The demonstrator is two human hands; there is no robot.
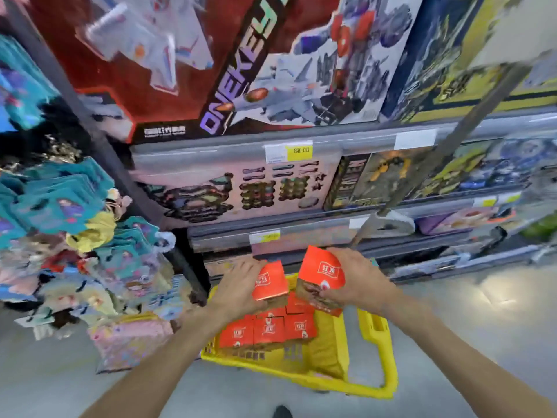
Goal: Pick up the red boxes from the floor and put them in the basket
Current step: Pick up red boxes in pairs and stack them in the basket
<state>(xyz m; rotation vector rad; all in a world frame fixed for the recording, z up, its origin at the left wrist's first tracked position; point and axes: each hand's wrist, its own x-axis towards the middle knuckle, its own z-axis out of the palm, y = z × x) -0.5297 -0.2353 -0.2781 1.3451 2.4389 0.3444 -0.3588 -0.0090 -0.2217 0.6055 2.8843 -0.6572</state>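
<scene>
A yellow plastic basket [376,351] stands on the floor below me, with several red boxes [268,330] packed in its left half. My left hand [238,288] grips one red box [271,282] just above the basket's far left part. My right hand [358,282] holds a second red box [322,276], tilted, beside the first and over the basket's middle. Both boxes hang clear of the ones lying inside.
Store shelves with large toy boxes [241,70] and price tags [298,150] rise straight ahead. A rack of hanging toy packs [69,224] crowds the left. A grey pole [428,164] leans across the shelves at the right. Grey floor [482,312] lies to the right of the basket.
</scene>
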